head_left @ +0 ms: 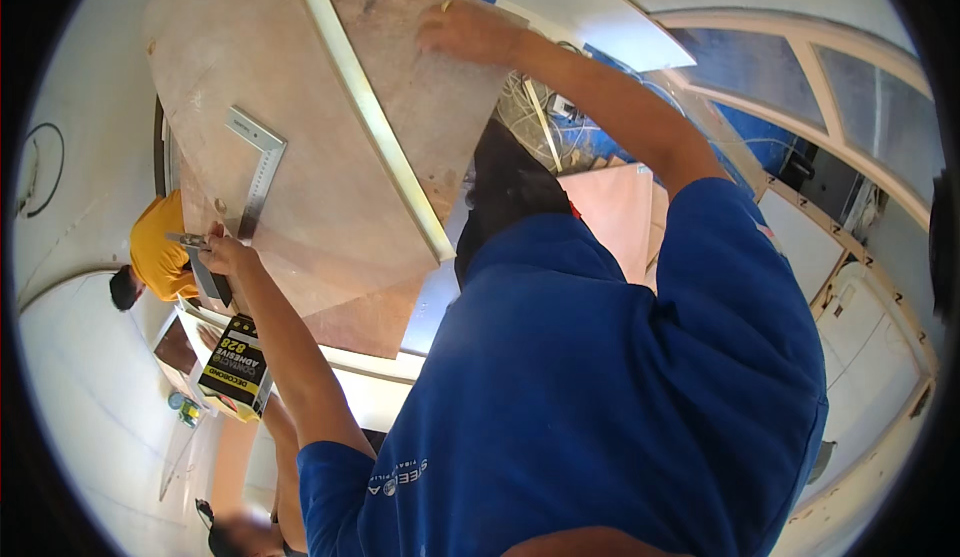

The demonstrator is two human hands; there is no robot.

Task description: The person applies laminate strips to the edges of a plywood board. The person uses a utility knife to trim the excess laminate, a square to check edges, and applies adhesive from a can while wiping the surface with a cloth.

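A small metal tool [187, 241] is held in the left hand [228, 255] by the board's [230, 57] left edge; the right hand's [470, 34] fingers are curled near the far edge — whether anything is gripped cannot be told. Between, room is broken by a long strip [372, 112] and a metal square [264, 167]. Past the left edge, a box [238, 357] and a yellow-shirted co-worker [160, 242] are seen.

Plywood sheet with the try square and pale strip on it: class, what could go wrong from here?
The try square lies untouched near the left hand, so a careless sweep might knock it.
Neither that hand nor the right hand is on the pale strip, so a bump could shift it.
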